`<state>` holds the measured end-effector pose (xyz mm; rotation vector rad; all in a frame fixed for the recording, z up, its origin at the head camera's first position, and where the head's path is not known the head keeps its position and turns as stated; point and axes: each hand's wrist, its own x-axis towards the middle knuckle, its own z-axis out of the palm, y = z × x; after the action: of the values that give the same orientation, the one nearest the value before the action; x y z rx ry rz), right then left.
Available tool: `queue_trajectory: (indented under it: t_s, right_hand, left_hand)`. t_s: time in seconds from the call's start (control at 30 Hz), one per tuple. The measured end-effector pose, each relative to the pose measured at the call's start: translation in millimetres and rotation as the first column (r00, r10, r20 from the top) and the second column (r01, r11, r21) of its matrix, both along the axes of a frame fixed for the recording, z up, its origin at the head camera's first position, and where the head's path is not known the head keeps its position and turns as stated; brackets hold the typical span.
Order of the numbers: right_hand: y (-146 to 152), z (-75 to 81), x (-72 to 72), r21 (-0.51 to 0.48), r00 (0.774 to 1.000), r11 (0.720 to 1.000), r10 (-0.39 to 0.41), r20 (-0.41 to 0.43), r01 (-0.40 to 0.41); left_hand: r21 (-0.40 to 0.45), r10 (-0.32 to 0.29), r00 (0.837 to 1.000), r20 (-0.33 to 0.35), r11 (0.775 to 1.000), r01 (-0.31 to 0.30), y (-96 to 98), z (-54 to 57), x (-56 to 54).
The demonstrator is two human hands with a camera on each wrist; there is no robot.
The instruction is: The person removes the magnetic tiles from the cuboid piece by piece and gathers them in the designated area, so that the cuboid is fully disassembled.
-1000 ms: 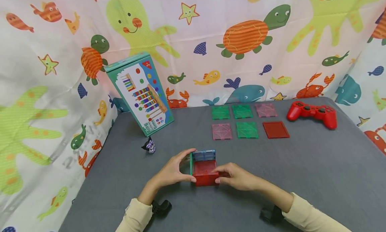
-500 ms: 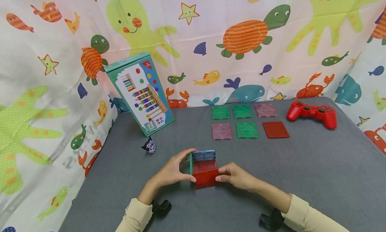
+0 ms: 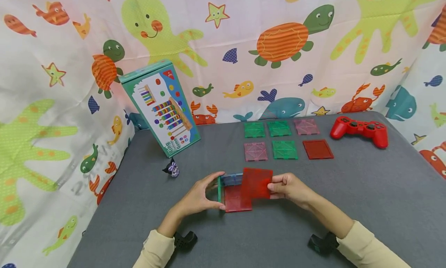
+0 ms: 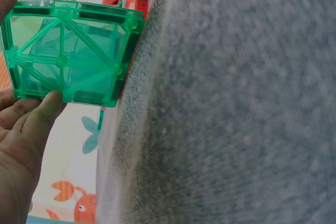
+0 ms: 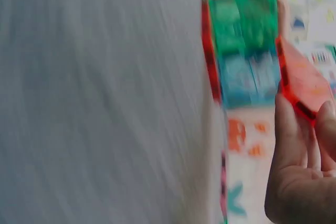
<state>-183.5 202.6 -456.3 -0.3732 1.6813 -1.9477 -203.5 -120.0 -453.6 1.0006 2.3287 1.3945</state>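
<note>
Right hand [image 3: 289,186] pinches a loose red tile [image 3: 257,182] by its right edge, held over the open tile box [image 3: 232,190] mid-bench [image 3: 366,190], left hand [image 3: 198,198] gripping the green wall [image 4: 68,56]; best to keep that wall braced and bring the tile's edge square to the box edges.

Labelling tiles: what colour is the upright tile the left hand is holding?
Translucent green tile, held by the left hand; clearest in the left wrist view.

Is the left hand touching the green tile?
Touching. The left wrist view shows the left hand with its thumb pressed on the green tile at the lower edge.
</note>
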Motion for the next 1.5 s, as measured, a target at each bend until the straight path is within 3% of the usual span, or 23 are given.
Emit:
queue_trajectory:
  t_s: [0.13,0.23,0.4,0.57,0.67,0.8,0.87,1.0,1.07,1.2,1.4,1.5]
  right_hand:
    - [20,5.8,-12.4,-0.059,0.998,0.996,-0.062,0.03,0.064]
    - [29,7.1,-21.2,-0.031,0.993,0.995,-0.093,0.068,0.096]
    - [30,1.3,-31.8,0.068,0.994,0.997,-0.043,0.105,0.036]
    - [23,-7.9,-40.2,0.099,0.993,0.995,0.023,0.113,-0.035]
    - [17,-10.5,-44.2,0.115,0.992,0.993,0.024,0.122,-0.038]
    - [12,-10.5,-45.4,0.191,0.989,0.981,-0.045,0.141,0.017]
    - [11,-10.4,-44.6,0.232,0.988,0.972,-0.076,0.136,0.043]
    - [10,-11.7,-42.7,0.274,0.987,0.958,-0.115,0.11,0.081]
    - [9,-10.8,-42.3,0.293,0.987,0.95,-0.137,0.086,0.106]
    - [6,-8.3,-42.3,0.37,0.983,0.914,-0.181,0.01,0.164]
    - [4,-4.9,-41.1,0.531,0.966,0.807,-0.234,-0.113,0.258]
    - [4,-1.7,-37.5,0.567,0.96,0.775,-0.23,-0.157,0.279]
  left_hand:
    - [-0.012,0.018,1.0,-0.012,1.0,-0.018,-3.6,3.1,3.8]
    - [-0.024,0.012,1.0,0.006,1.0,-0.012,-5.7,6.1,8.7]
    - [-0.022,-0.047,0.997,0.062,0.999,0.048,-4.2,9.0,19.4]
    - [-0.02,-0.079,0.995,0.063,0.997,0.081,1.6,10.8,28.5]
    - [-0.019,-0.091,0.995,0.047,0.996,0.092,6.9,20.4,35.5]
    - [-0.028,-0.108,0.994,-0.001,0.994,0.108,15.5,33.7,43.3]
    - [-0.043,-0.102,0.995,-0.024,0.994,0.101,17.4,29.4,43.1]
    - [-0.063,-0.089,0.995,-0.041,0.994,0.087,18.0,10.5,38.8]
    - [-0.058,-0.1,0.994,-0.043,0.994,0.097,19.3,8.4,38.2]
    - [-0.072,-0.108,0.993,-0.043,0.992,0.105,24.3,9.2,39.7]
    - [-0.079,-0.103,0.993,-0.058,0.992,0.098,30.1,9.8,43.1]
    - [-0.074,-0.097,0.994,-0.057,0.993,0.092,30.5,8.8,43.9]
